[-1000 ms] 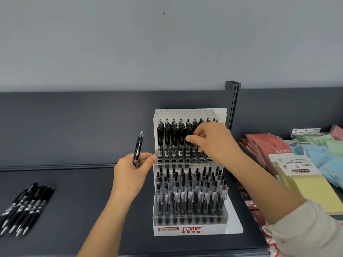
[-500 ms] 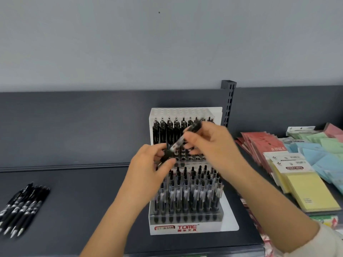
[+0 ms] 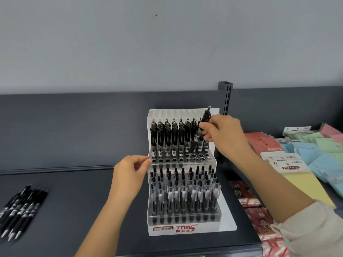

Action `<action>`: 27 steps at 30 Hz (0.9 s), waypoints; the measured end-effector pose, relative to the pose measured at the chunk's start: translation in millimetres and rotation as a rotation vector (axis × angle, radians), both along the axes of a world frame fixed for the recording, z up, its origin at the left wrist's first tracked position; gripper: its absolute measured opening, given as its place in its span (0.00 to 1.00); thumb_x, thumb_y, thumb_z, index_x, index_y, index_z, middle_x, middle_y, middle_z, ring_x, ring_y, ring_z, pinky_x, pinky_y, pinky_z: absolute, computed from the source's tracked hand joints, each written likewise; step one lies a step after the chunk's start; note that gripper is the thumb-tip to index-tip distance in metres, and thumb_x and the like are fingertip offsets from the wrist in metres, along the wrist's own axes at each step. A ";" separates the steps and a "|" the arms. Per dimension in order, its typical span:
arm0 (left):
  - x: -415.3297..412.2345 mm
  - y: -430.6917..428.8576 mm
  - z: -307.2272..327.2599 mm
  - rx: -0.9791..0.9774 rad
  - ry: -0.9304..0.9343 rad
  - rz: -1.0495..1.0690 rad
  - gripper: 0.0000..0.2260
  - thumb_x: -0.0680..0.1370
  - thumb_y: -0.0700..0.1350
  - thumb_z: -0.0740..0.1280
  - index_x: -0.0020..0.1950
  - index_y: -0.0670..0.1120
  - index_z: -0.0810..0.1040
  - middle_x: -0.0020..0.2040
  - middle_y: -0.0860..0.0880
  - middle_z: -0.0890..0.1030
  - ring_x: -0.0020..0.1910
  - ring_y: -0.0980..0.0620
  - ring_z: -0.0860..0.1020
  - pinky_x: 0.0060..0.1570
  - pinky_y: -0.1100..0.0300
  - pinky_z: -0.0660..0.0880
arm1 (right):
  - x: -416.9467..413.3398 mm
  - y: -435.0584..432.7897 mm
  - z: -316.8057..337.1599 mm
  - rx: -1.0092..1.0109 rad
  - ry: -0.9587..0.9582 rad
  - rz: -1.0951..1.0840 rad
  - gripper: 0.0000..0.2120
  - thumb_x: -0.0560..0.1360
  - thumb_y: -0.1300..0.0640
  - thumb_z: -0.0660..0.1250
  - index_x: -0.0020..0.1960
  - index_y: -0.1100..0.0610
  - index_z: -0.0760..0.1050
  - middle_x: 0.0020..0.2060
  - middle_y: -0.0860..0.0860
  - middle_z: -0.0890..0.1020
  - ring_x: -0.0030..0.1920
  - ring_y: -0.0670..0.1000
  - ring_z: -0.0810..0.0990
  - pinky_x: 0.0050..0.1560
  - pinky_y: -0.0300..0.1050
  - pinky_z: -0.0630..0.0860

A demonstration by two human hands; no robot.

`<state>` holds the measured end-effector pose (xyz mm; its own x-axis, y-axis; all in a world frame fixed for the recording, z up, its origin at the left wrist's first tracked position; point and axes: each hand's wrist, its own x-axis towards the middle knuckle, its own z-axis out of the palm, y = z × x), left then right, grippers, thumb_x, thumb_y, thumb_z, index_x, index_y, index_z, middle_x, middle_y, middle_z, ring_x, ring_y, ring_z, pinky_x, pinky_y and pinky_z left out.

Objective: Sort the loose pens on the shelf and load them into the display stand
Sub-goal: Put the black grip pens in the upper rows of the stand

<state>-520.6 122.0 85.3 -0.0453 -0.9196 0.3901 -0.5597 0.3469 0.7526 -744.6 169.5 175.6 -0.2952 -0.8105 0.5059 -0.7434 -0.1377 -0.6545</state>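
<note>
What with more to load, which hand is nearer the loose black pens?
Left. The left hand is right of the loose black pens; the right hand is farther right.

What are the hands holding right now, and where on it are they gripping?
The right hand pinches a black pen around mid-barrel, tip down. The left hand holds nothing.

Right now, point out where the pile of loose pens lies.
In the head view the loose pens lie bunched at the far left of the dark shelf, well left of the display stand.
</note>
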 end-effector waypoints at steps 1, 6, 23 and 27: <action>0.1 -0.2 -0.1 0.003 0.004 -0.001 0.07 0.77 0.48 0.68 0.52 0.49 0.83 0.44 0.56 0.81 0.42 0.65 0.77 0.37 0.76 0.67 | 1.8 -2.3 -1.0 0.002 0.023 0.004 0.12 0.77 0.55 0.65 0.40 0.63 0.78 0.35 0.54 0.83 0.35 0.49 0.82 0.47 0.52 0.80; 0.2 -1.5 -0.9 0.014 0.016 -0.002 0.07 0.76 0.48 0.68 0.52 0.48 0.83 0.44 0.55 0.82 0.43 0.63 0.77 0.39 0.75 0.67 | 9.3 -11.3 -6.0 0.071 0.148 0.000 0.15 0.77 0.52 0.64 0.40 0.63 0.78 0.35 0.56 0.83 0.37 0.55 0.82 0.46 0.53 0.79; 24.9 8.9 2.7 -0.040 -0.052 0.130 0.09 0.77 0.54 0.65 0.51 0.53 0.82 0.46 0.57 0.81 0.46 0.58 0.78 0.48 0.56 0.76 | 21.4 14.0 -12.3 0.120 0.274 -0.036 0.19 0.76 0.43 0.62 0.58 0.55 0.75 0.40 0.47 0.79 0.42 0.48 0.77 0.44 0.42 0.72; 93.5 24.3 -15.8 -0.016 -0.189 0.323 0.12 0.77 0.55 0.65 0.55 0.51 0.80 0.49 0.54 0.80 0.47 0.54 0.78 0.50 0.54 0.76 | 72.1 35.5 -16.0 0.013 0.178 0.229 0.16 0.76 0.43 0.63 0.58 0.50 0.74 0.40 0.42 0.76 0.41 0.41 0.75 0.45 0.39 0.72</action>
<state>-427.1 146.3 69.5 0.1734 -0.8923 0.4167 -0.7704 0.1407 0.6219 -672.6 205.0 159.6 -0.0112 -0.8529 0.5220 -0.7971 -0.3076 -0.5196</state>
